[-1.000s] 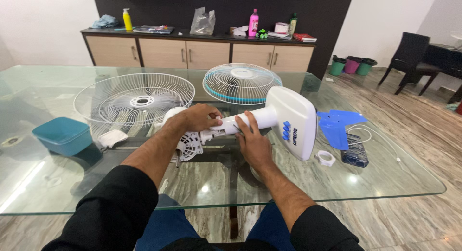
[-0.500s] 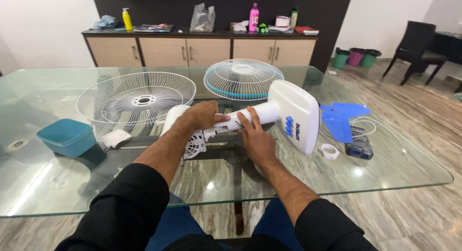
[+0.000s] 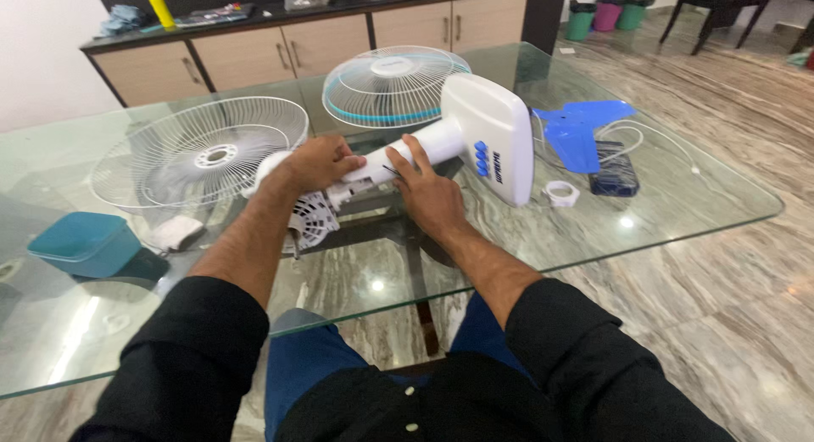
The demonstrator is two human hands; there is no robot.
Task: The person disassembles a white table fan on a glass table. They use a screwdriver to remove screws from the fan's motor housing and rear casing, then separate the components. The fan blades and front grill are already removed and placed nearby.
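**White fan body lay across the glass tabletop, both hands on its neck**

White plastic made up the fan body, which lay on its side near the middle of the glass tabletop. Its flat square base, carrying a column of blue buttons, stood on edge toward the right, and the motor end with its vented housing pointed left, toward the person.

The left hand lay over the joint where the neck met the motor, its fingers curled down around the housing in a grasp. The right hand rested just beside it on the neck, palm down, its fingers extended along the white tube and pressing on it rather than closing round it. Both forearms came out of black sleeves.

Behind the left hand a white wire guard lay flat, and a second guard with a blue rim lay behind the fan's neck. A teal box sat at the left edge, with a small white cloth near it. To the right of the base lay a blue fan blade, a white ring, a dark blue pack and a white cord. A wooden sideboard stood beyond the tabletop.
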